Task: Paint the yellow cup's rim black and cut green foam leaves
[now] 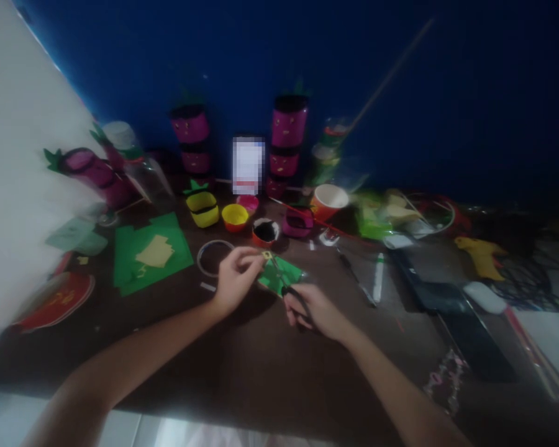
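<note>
My left hand (237,276) pinches a small yellow piece, apparently paper (267,255), between thumb and fingers. My right hand (315,310) is closed around the dark handles of a pair of scissors (298,299). The blades point up and left and reach the yellow piece. Beneath the blades is a green piece of paper (279,275); I cannot tell whether it lies on the table or is held. A clear ring, like a roll of tape (204,249), lies just left of my left hand. The picture is dim and blurred.
Green sheets (181,251) with yellow scraps (154,251) lie at left. Small cups, including a yellow one (202,209), stand behind my hands. Purple decorated cylinders (289,127) line the wall. At right are a marker (378,277), a dark phone-like slab (475,338) and a yellow glue gun (479,253).
</note>
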Demonstrator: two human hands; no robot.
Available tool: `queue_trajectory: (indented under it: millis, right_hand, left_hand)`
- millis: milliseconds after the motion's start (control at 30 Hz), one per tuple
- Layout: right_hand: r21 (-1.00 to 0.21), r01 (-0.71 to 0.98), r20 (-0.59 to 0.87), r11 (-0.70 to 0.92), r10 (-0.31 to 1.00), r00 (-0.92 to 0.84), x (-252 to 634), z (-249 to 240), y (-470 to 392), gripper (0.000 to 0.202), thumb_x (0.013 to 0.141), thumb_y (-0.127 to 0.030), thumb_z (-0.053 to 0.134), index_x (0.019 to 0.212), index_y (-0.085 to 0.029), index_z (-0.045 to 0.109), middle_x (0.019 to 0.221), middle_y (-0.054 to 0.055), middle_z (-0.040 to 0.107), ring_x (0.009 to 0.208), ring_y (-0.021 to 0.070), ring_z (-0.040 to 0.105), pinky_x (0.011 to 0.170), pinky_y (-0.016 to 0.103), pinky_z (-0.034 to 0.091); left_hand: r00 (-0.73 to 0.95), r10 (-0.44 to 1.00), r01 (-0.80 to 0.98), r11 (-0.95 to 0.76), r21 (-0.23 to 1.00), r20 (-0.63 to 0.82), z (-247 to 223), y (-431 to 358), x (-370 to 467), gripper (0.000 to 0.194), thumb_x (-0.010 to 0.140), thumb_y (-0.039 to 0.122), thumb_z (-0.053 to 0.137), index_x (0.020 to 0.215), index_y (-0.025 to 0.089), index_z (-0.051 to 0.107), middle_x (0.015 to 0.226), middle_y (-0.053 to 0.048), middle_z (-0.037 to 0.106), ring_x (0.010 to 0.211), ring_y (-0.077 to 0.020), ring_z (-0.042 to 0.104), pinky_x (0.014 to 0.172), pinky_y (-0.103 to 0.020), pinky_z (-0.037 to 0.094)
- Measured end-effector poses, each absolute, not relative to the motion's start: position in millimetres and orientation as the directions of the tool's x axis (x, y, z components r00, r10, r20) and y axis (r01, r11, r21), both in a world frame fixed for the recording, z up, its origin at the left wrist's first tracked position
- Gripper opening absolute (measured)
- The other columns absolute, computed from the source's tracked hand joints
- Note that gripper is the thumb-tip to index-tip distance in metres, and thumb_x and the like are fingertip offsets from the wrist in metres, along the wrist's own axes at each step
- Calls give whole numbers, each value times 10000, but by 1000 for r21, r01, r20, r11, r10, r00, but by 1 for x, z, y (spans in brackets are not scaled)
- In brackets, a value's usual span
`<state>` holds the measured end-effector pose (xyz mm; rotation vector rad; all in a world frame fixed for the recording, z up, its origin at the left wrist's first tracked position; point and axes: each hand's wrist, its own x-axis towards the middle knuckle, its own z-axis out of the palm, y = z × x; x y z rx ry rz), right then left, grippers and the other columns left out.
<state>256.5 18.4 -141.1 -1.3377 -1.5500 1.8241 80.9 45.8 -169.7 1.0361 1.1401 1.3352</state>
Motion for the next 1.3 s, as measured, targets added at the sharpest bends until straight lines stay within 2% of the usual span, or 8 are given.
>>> queue_trajectory:
  millis: [167, 367, 567, 833, 1067, 1300]
  right_hand:
    - [-909, 307, -401, -283, 796, -454, 256, -144, 18, 385, 765, -499, 536, 587, -177, 425, 483, -18, 549, 335, 39, 356, 324, 163, 232]
    - [-923, 341, -325, -178, 834, -446, 254, -149, 18, 336, 754, -412, 570, 552, -175, 443, 482, -10, 537, 452, 81, 472, 421, 181, 346]
    - [-913, 365, -335, -182, 844, -419, 254, -148, 19, 363, 770, -430, 545, 532, -183, 426, 464, -14, 530, 429, 76, 441, 395, 183, 314]
    - [-921, 338, -338, -194, 831, -442, 257, -150, 19, 328, 790, -376, 503, 540, -185, 410, 473, -19, 536, 403, 67, 428, 392, 182, 301]
    - [-927, 335, -313, -170, 842, -440, 257, -148, 20, 317, 752, -356, 539, 523, -190, 395, 460, -20, 524, 431, 80, 454, 429, 194, 328]
    - [-938, 302, -302, -169, 824, -479, 259, -149, 20, 294, 779, -312, 510, 531, -185, 415, 472, -20, 529, 448, 80, 458, 453, 197, 344]
  left_hand:
    - [-85, 995, -185, 30, 982, -46, -169, 47, 82, 239, 713, 334, 669, 847, 147, 604, 768, -49, 712, 636, -146, 671, 600, -236, 534]
    - [-52, 998, -90, 16, 996, -21, -168, 45, 82, 202, 728, 321, 656, 806, 136, 646, 675, -35, 700, 633, -165, 677, 554, -226, 532]
    - [-2, 1000, -101, 14, 995, -15, -170, 45, 81, 217, 714, 336, 667, 793, 134, 652, 713, -44, 705, 667, -164, 673, 611, -251, 549]
    - [65, 998, -163, 22, 986, -11, -167, 43, 82, 243, 708, 343, 678, 839, 144, 630, 720, -48, 704, 678, -164, 669, 650, -272, 550]
    - [55, 998, -140, 14, 990, -7, -169, 45, 80, 197, 721, 350, 662, 739, 156, 631, 682, -39, 688, 635, -156, 656, 610, -262, 530]
    - [97, 995, -127, 33, 991, -21, -164, 44, 79, 214, 732, 373, 641, 709, 161, 628, 616, -22, 667, 581, -146, 636, 563, -253, 515]
